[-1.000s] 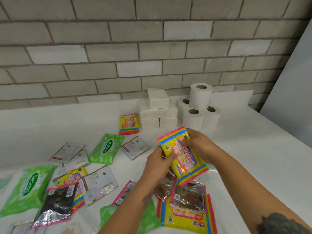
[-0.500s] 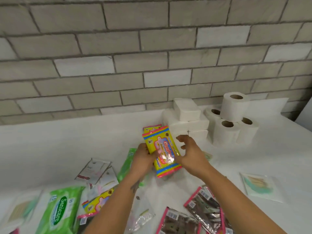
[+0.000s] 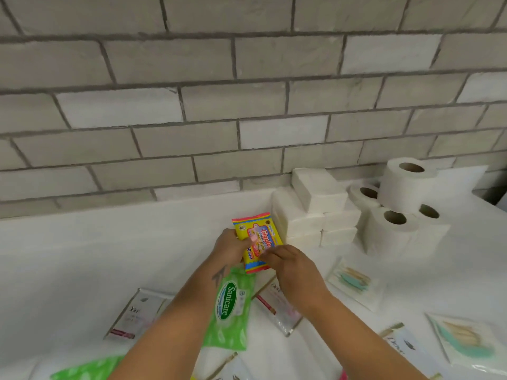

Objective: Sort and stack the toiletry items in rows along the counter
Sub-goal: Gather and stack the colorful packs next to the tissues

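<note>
A yellow Giggles wipes pack point(image 3: 256, 234) with red and blue edges lies on the white counter point(image 3: 109, 242), just left of the stacked white tissue packs point(image 3: 315, 212). My left hand point(image 3: 230, 246) grips the pack's left edge. My right hand point(image 3: 285, 263) pinches its lower right side with the fingertips. Whether another pack lies under it cannot be seen.
Toilet rolls point(image 3: 400, 212) are piled right of the tissue packs. A green Sanicare pack point(image 3: 229, 305) lies under my forearms. Dove sachets point(image 3: 137, 314) lie at the left, clear packets with teal items point(image 3: 354, 281) at the right. A grey brick wall point(image 3: 247, 105) backs the counter.
Both hands carried the yellow pack away from me and lowered it to the counter beside the tissue packs. The view shifted forward and to the left.
</note>
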The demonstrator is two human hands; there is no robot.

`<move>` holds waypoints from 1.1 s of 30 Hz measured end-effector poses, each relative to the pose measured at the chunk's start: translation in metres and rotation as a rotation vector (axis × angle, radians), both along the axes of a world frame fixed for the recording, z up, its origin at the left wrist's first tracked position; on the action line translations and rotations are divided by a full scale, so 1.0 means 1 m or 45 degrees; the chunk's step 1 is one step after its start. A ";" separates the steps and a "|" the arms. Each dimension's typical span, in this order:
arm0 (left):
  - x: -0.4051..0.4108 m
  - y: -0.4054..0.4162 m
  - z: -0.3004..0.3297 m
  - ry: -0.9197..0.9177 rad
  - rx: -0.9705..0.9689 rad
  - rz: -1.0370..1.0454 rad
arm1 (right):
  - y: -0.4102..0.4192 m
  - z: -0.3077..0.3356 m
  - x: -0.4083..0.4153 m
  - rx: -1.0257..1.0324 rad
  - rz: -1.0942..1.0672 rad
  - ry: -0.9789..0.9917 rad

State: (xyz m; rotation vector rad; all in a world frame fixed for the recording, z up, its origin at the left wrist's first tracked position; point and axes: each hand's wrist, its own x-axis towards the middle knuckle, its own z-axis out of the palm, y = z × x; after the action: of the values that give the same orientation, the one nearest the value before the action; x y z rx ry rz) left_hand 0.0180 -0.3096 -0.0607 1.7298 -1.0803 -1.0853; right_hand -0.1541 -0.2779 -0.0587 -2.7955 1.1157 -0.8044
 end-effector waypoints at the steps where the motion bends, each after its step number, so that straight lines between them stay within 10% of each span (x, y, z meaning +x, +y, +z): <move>1: 0.002 -0.006 -0.001 -0.008 0.007 0.007 | -0.003 -0.001 0.003 0.028 -0.032 0.010; 33: 0.012 -0.049 -0.029 -0.584 -0.035 -0.043 | -0.034 -0.030 0.032 0.169 -0.201 0.027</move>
State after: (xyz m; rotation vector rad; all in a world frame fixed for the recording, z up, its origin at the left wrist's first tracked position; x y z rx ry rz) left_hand 0.0301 -0.3585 -0.0900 1.9977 -1.3966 -0.7004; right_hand -0.1222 -0.3121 -0.0887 -2.6401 1.3544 -0.6842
